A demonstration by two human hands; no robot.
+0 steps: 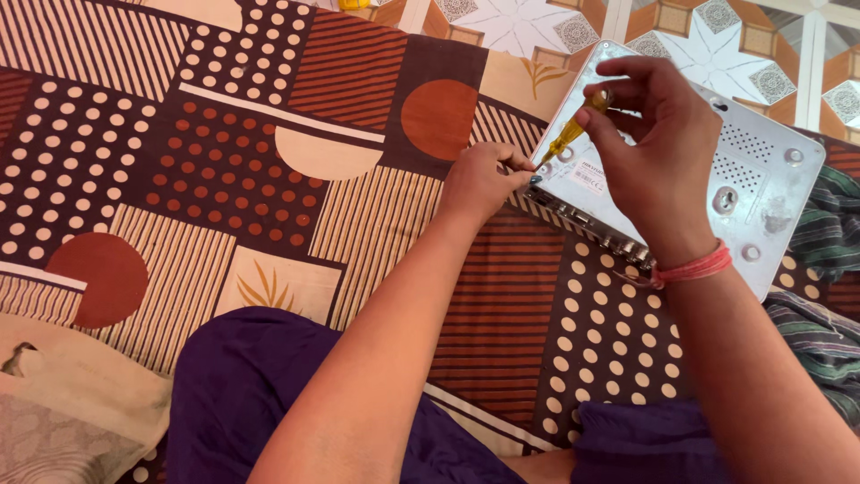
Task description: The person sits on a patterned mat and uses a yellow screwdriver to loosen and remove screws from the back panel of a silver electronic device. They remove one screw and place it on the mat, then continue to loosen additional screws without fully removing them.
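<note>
Two hands at the corner of a white electronics box, on a patterned sheet.

From the left we noted the patterned bedsheet (224, 170); our left hand (484, 184), fingers pinched together at the near-left corner of the upturned white box (761, 193); our right hand (658, 148) clamped on a yellow-handled screwdriver (573, 133), tip down at that corner; a striped cloth (829, 224) lay just beside it.

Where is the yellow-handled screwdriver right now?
In the head view, upper right of centre: the yellow-handled screwdriver is gripped by the right hand, its tip at the near-left corner of the white metal box, beside the left hand.
</note>
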